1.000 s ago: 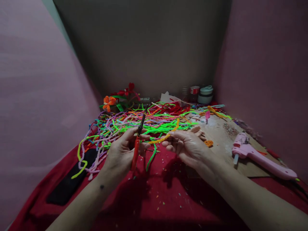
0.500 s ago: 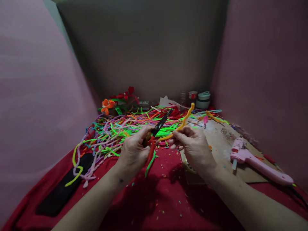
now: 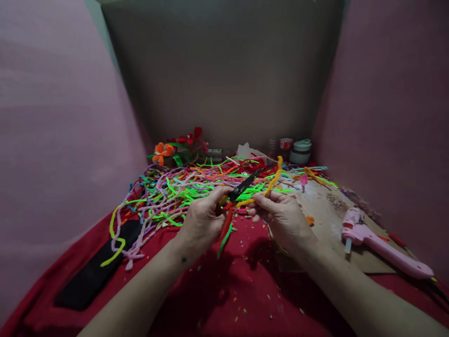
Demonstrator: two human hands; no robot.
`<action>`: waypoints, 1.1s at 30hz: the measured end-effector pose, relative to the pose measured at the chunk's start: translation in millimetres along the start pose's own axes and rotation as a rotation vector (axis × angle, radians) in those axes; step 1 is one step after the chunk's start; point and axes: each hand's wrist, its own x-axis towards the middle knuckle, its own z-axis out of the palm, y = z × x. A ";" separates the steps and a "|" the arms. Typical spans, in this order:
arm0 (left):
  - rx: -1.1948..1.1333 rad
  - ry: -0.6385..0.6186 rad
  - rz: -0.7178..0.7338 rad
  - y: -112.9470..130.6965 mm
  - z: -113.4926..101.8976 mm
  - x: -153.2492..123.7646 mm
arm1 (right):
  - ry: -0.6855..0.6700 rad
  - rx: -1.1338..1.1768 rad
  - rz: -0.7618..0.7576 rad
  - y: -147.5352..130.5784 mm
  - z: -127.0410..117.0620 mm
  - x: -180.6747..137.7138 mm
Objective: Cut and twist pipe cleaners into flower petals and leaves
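My left hand [image 3: 205, 217] is closed around a pair of scissors [image 3: 245, 185] with dark blades and red handles; the blades point up and to the right. My right hand [image 3: 282, 215] pinches a yellow-orange pipe cleaner [image 3: 273, 181] between thumb and fingers. One end of that pipe cleaner bends upward, while its other end reaches left to beside the scissors' handles. Under my left hand a short green pipe cleaner [image 3: 224, 243] hangs or lies near the red handle. Behind both hands spreads a heap of many-coloured pipe cleaners [image 3: 182, 187].
A pink glue gun [image 3: 386, 248] lies on a board [image 3: 322, 252] at the right. On the left is a black flat item [image 3: 94, 269] on the red cloth [image 3: 252, 299]. Fuzzy flowers [image 3: 163, 153] and a lidded cup [image 3: 300, 151] stand at the back.
The whole view has shifted slightly, so things appear a little further right. Both hands keep their holds; the upper end of the yellow-orange pipe cleaner stands more upright.
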 end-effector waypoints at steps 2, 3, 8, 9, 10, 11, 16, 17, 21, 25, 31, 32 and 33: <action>-0.072 -0.016 -0.048 -1.0 -1.7 0.7 | 0.050 0.011 -0.008 -1.7 -2.8 1.6; -0.128 -0.034 -0.091 -0.8 -2.6 1.3 | 0.058 0.018 -0.011 -2.7 -4.3 2.4; -0.510 -0.097 -0.306 3.2 -2.8 4.0 | -0.054 0.014 0.014 0.7 -2.2 -0.4; -0.568 -0.103 -0.320 3.8 -2.1 4.1 | -0.086 -0.012 0.025 3.4 0.3 -2.0; -0.613 -0.110 -0.323 4.2 -1.3 3.9 | -0.126 -0.047 0.031 6.4 3.0 -3.7; -0.642 -0.120 -0.324 4.4 -0.5 3.6 | -0.163 -0.083 0.024 9.4 5.7 -5.2; -0.670 -0.155 -0.352 3.1 -0.4 2.1 | -0.186 -0.173 -0.063 18.4 11.7 -7.1; -0.663 -0.153 -0.357 2.3 -0.9 2.2 | -0.172 -0.168 -0.066 18.7 11.6 -6.4; -0.660 -0.128 -0.358 -1.0 -3.5 3.1 | -0.154 -0.100 -0.033 14.9 12.1 -2.1; -0.761 -0.114 -0.423 0.8 -6.8 3.8 | -0.210 -0.086 -0.005 8.1 16.9 2.2; -0.862 -0.117 -0.493 6.8 -11.5 4.5 | -0.216 0.015 0.015 11.3 18.1 5.4; -0.859 -0.133 -0.490 6.5 -11.7 4.3 | -0.216 0.028 0.031 13.2 16.9 5.3; -0.851 -0.149 -0.486 5.9 -11.7 4.0 | -0.217 0.039 0.043 14.9 15.5 5.1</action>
